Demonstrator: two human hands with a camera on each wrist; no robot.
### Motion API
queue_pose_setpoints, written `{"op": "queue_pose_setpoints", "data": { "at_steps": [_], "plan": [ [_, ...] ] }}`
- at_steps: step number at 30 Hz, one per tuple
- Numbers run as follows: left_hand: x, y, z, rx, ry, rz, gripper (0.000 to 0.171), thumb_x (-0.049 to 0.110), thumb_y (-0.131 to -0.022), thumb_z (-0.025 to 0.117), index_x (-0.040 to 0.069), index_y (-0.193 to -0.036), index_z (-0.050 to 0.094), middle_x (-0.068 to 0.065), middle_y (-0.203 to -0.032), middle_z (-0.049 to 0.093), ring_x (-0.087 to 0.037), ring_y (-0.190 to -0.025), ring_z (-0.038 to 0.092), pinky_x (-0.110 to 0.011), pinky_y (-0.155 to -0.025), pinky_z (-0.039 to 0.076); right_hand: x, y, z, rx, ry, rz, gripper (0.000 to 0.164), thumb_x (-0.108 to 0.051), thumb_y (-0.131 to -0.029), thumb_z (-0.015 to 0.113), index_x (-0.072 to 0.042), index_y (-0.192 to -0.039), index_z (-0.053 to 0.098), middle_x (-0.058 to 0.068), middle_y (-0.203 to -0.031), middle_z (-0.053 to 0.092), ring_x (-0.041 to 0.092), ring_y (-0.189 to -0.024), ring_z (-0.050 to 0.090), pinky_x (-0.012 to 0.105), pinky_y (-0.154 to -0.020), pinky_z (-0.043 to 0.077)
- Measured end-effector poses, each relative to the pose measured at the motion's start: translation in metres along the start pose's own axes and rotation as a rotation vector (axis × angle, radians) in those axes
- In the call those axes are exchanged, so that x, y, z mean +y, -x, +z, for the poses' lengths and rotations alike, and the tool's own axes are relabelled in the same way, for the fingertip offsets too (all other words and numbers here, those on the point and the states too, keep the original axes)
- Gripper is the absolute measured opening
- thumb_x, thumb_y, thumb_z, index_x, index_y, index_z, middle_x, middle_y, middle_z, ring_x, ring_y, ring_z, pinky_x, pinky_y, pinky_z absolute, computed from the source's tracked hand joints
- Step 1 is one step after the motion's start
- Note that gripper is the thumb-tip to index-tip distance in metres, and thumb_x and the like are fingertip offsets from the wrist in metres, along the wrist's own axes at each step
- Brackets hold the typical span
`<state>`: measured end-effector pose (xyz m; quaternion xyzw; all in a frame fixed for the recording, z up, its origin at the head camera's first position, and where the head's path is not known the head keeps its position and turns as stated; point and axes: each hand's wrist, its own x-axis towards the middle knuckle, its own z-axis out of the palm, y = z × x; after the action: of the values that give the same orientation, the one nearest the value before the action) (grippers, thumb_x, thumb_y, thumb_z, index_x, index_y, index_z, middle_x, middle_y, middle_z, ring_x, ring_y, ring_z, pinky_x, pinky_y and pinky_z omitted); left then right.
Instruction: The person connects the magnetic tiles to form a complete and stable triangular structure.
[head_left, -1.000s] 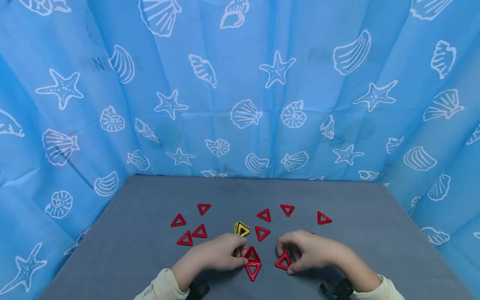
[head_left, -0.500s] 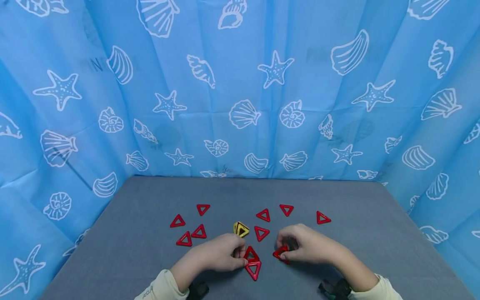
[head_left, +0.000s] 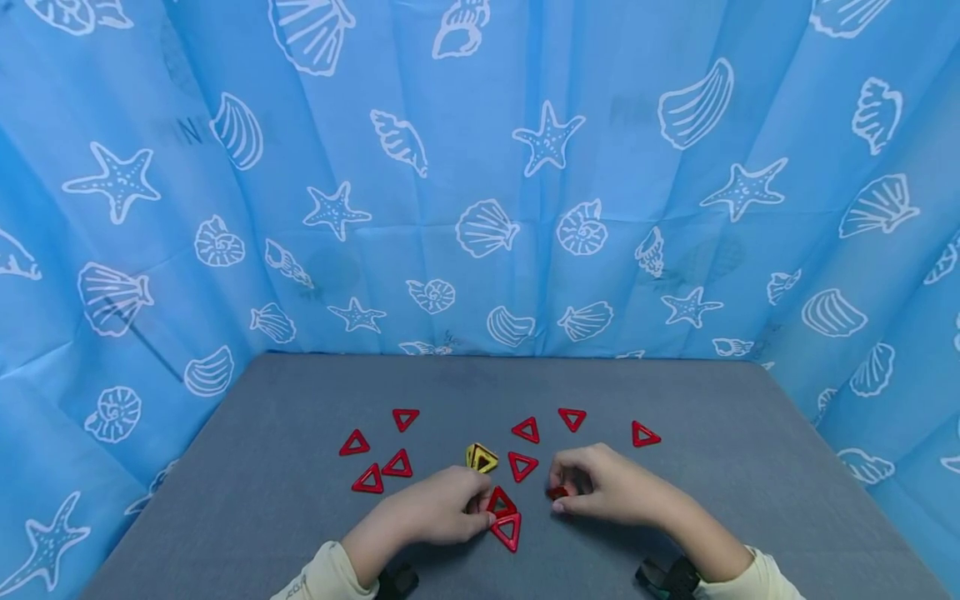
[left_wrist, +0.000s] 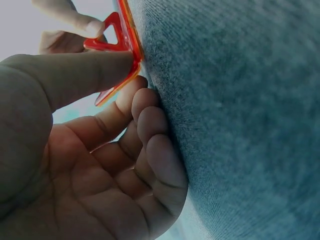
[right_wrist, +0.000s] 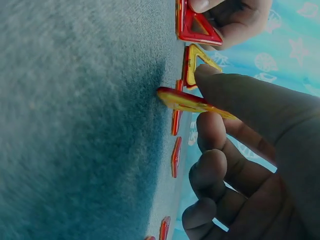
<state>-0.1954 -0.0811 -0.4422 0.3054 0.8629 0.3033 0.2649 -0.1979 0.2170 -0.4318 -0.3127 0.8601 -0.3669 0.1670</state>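
While I watch through the head camera, the person's left hand [head_left: 446, 504] pinches a glossy red open-centred triangle [head_left: 507, 500] between thumb and fingers. That tile meets a second red triangular frame [head_left: 506, 520] along one edge, just beyond the tip of the thumb, and from the wrist cameras I make out that the two sit at an angle rather than in one plane. The right hand [head_left: 603, 490] pinches another red triangular tile [head_left: 557, 493], seen nearly edge-on, to the right of the joined pair and apart from it. My right wrist view puts the thumb on one face and a finger on the other, with one corner close to the cloth; I cannot tell whether it touches.

Just behind the left hand I see a yellow triangular piece [head_left: 481, 458] with two faces showing. Four loose red triangles [head_left: 397, 463] lie to its left and four more red triangles [head_left: 522, 467] to its right, all on the grey cloth-covered worktop [head_left: 247, 500]. Beyond the far edge hangs a blue curtain [head_left: 480, 150] printed with white shells and starfish. Both wrists carry dark straps [head_left: 397, 581] below pale sleeves [head_left: 330, 575].
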Motion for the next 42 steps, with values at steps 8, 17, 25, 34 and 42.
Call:
{"op": "queue_pose_setpoints", "data": {
  "at_steps": [8,17,25,34,42],
  "plan": [
    [0.002,0.0,0.001,0.021,-0.01,-0.009,0.024,0.023,-0.102,0.071,0.019,-0.081,0.058,0.008,-0.067,0.051,-0.007,-0.057,0.047,-0.024,-0.056,0.036,-0.002,-0.001,0.005,0.024,-0.067,-0.014,0.021,-0.027,-0.091,0.086,-0.014,-0.101,0.074,-0.008,-0.077,0.066,0.002,-0.068,0.059,0.023,-0.062,0.051],
    [0.004,0.001,0.002,0.015,0.002,-0.014,0.025,0.024,-0.101,0.073,0.02,-0.08,0.061,0.008,-0.066,0.053,-0.007,-0.057,0.048,-0.023,-0.056,0.037,-0.005,-0.001,0.015,0.016,-0.12,-0.028,0.017,-0.023,-0.091,0.085,-0.013,-0.101,0.076,-0.008,-0.08,0.071,0.002,-0.07,0.062,0.023,-0.064,0.053],
    [0.005,0.001,0.004,0.032,-0.014,-0.009,0.025,0.023,-0.101,0.073,0.02,-0.079,0.061,0.008,-0.065,0.053,-0.007,-0.055,0.048,-0.023,-0.055,0.038,-0.011,-0.001,0.026,0.026,-0.151,-0.074,0.016,-0.023,-0.091,0.086,-0.011,-0.098,0.079,-0.008,-0.078,0.071,0.0,-0.067,0.061,0.022,-0.061,0.052],
    [0.006,0.002,0.005,0.032,-0.002,-0.001,0.025,0.022,-0.1,0.073,0.02,-0.078,0.061,0.009,-0.065,0.052,-0.006,-0.054,0.047,-0.023,-0.053,0.037,-0.018,-0.001,0.031,0.018,-0.147,-0.092,0.017,-0.026,-0.091,0.086,-0.012,-0.097,0.078,-0.009,-0.079,0.072,0.0,-0.068,0.063,0.023,-0.062,0.054],
    [0.002,0.0,0.005,0.035,0.046,0.075,0.021,0.02,-0.1,0.074,0.019,-0.082,0.061,0.011,-0.068,0.054,-0.004,-0.057,0.05,-0.021,-0.055,0.039,-0.019,-0.003,0.031,0.034,-0.158,-0.122,0.016,-0.025,-0.093,0.084,-0.012,-0.1,0.077,-0.007,-0.083,0.074,0.0,-0.07,0.064,0.023,-0.062,0.054]
  ]
}}
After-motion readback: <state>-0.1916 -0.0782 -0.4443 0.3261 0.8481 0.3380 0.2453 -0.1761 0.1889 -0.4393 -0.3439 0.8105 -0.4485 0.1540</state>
